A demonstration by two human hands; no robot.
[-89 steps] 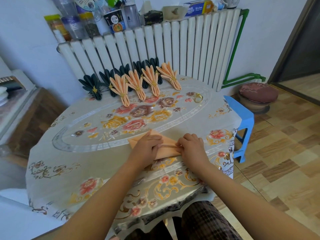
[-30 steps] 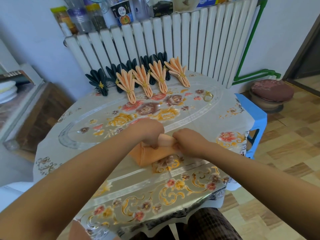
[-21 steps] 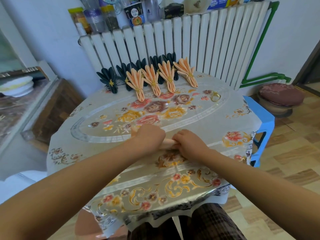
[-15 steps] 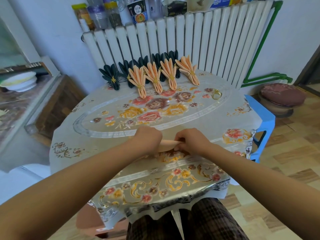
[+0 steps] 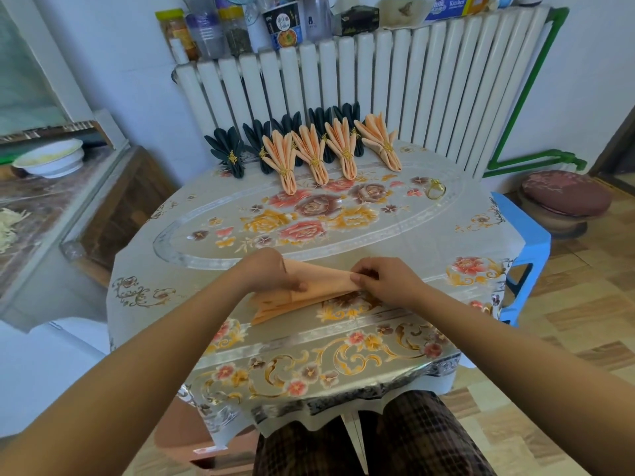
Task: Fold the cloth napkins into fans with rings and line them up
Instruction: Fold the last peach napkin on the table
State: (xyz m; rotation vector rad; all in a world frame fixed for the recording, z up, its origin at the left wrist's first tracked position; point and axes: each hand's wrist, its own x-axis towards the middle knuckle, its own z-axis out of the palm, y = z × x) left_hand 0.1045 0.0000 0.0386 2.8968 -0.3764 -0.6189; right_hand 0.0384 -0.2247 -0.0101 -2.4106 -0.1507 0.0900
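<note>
Both forearms reaching in from the near edge, converging over the front of the bench. Left hand knuckles up, thumb and fingers curled down onto the peach napkin, gripping its wide left part. Right hand just beside, fingers bent, pinching the napkin's narrow right end between thumb and fingertips. Napkin partly folded, lying on the flowered cover near the front, fanning wider toward the left. Far back along the bench, by the radiator: a row of four finished peach fans with gold rings, dark fans behind and to their left. One loose gold ring lying apart at back right.
</note>
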